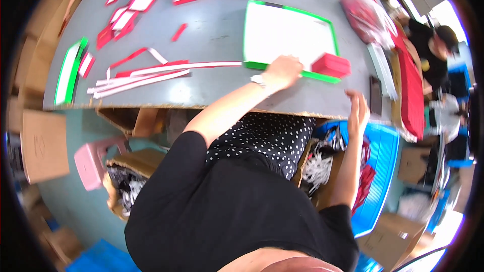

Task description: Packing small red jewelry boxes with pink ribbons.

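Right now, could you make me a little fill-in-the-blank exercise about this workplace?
1. The white tray has a mostly ____ rim.
2. The red block sits to the ____ of the left hand.
3. The stool on the floor is ____.

Missing words: green; right; pink.

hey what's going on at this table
A person's left hand is at the near rim of a green-edged white tray, with a red block at its near right corner. The right hand is open, apart from the tray. Red and white strips lie to the left.
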### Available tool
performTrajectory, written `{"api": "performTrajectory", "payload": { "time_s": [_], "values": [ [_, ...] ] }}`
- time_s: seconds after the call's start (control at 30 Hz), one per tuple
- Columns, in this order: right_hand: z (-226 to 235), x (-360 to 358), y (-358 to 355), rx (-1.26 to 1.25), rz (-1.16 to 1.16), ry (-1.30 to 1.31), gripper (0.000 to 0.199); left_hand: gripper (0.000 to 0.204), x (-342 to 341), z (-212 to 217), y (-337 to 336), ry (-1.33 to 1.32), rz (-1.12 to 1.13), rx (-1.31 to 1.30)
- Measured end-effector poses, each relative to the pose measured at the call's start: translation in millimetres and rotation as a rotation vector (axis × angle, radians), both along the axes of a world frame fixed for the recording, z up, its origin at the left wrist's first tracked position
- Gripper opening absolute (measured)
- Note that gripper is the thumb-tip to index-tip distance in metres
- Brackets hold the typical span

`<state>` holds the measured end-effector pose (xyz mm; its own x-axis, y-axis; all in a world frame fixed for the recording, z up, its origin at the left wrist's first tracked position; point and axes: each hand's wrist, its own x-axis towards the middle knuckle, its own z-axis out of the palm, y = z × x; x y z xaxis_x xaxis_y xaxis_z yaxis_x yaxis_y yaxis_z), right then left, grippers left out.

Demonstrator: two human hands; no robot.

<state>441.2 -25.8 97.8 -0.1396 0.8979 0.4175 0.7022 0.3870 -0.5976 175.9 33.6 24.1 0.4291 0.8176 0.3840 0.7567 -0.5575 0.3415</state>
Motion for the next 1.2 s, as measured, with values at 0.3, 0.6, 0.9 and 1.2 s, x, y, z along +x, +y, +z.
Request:
{"api": "performTrajectory", "payload": {
  "time_s": [0.3, 0.6, 0.9, 1.2],
  "values": [
    [-30, -92, -52, -0.083, 0.251, 0.001, 0.034, 0.018, 5, 14, 14, -0.208, -0.096, 0.129],
    [-39, -202, -25, -0.045, 0.606, -0.105, 0.017, 0.032, -201, 19, -84, -0.080, 0.418, -0.080],
    [-43, -289, 25, -0.215, 0.655, 0.095, 0.016, 0.018, -226, 18, -114, -0.300, 0.298, 0.108],
    [-37, -248, -14, -0.272, 0.369, 0.003, 0.014, 0.051, -191, 28, -130, -0.258, 0.249, 0.118]
  ]
}}
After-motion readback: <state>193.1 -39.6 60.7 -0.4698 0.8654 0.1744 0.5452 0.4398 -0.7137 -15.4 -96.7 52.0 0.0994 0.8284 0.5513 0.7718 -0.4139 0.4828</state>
